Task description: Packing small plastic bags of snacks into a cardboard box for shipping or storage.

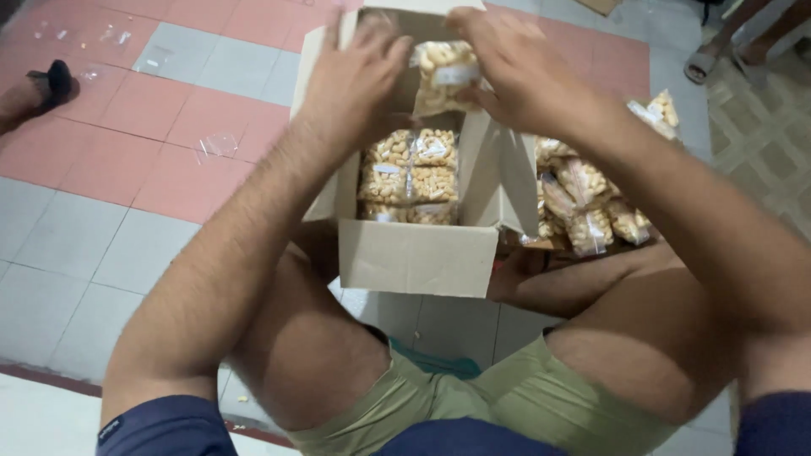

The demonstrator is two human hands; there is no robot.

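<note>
cardboard box (414, 253) on tiled floor (101, 219), packed snack packets (410, 173) inside | left hand (355, 80) and right hand (515, 72), fingers curled, together grip clear snack bag (443, 74) above box | loose packets (591, 207) beside box, right

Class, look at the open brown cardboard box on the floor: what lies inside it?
Inside the open brown cardboard box lie clear plastic packets of pale nuts in rows. Both hands hold another clear packet above. Lower layers and the box bottom are covered.
</note>
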